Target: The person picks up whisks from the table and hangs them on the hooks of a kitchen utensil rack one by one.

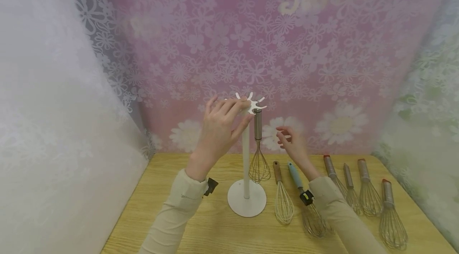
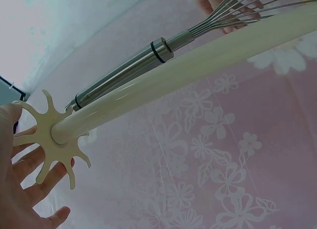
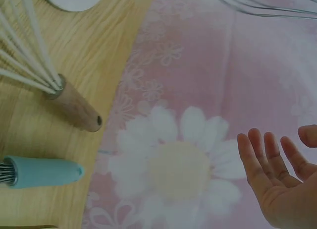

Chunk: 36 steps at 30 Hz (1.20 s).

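My left hand (image 1: 222, 120) holds the top of a white utensil stand (image 1: 246, 158), its fingers over the hooked plate and the thumb at the plate's edge. In the left wrist view the left hand (image 2: 22, 174) shows spread fingers behind the hooks (image 2: 47, 135). A steel whisk (image 1: 258, 126) hangs from one hook, beside the pole, its wires downward. To the right of that whisk, my right hand (image 1: 292, 144) is in the air with loosely bent fingers and holds nothing. The right wrist view shows the right hand (image 3: 282, 189) with palm and fingers bare.
On the wooden table lie a wooden-handled whisk (image 1: 283, 198), a blue-handled whisk (image 1: 295, 174), partly behind the right forearm, and several metal whisks (image 1: 369, 190) at the right. The stand's round base (image 1: 236, 206) rests on the table. A flowered pink cloth (image 1: 222, 46) hangs behind.
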Each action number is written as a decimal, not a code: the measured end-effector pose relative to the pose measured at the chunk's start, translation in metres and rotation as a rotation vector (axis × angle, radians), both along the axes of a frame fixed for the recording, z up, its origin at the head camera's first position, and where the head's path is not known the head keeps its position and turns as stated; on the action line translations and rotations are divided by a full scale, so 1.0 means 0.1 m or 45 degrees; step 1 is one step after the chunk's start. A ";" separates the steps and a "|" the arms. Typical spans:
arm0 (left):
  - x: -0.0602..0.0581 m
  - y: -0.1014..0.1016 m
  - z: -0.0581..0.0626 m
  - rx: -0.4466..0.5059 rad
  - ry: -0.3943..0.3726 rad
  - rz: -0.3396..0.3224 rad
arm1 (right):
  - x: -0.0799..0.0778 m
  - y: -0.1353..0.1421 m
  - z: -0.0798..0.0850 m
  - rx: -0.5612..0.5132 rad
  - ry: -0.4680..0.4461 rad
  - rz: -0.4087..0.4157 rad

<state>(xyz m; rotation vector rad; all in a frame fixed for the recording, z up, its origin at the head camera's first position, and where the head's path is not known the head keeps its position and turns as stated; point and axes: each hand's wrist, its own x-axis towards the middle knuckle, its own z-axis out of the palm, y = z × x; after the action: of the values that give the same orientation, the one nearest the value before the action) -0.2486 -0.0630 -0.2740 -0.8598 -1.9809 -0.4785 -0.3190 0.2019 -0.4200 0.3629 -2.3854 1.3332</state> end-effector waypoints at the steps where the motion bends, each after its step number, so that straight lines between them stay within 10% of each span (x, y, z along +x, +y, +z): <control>1: 0.00 0.00 0.00 -0.001 0.002 0.001 | -0.02 0.01 -0.04 0.018 -0.013 -0.008; 36: -0.01 -0.01 -0.02 0.008 0.030 -0.001 | -0.24 0.12 -0.77 0.351 -0.500 0.059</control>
<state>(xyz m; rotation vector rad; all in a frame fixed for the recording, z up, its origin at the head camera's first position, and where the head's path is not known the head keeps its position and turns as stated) -0.2499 -0.0641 -0.2762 -0.8588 -1.9567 -0.4729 -0.3433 0.2134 -0.4975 0.2490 -2.9169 1.1825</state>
